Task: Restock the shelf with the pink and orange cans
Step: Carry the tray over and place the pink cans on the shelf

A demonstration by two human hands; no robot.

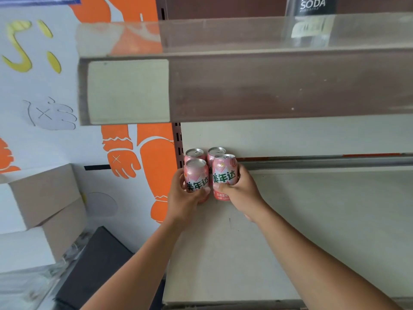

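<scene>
Several pink cans with green lettering stand upright at the back left corner of a cream shelf (312,220). My left hand (183,200) grips the front left pink can (196,173). My right hand (241,191) grips the front right pink can (224,173). Two more pink cans (194,153) (215,152) stand just behind them against the back panel. No orange can is in view.
An upper shelf (268,86) with a clear plastic front juts out above, carrying a dark soda bottle (312,16). Cardboard boxes (42,198) and a dark box (98,265) sit at lower left beside the painted wall. To the right of the cans the cream shelf is bare.
</scene>
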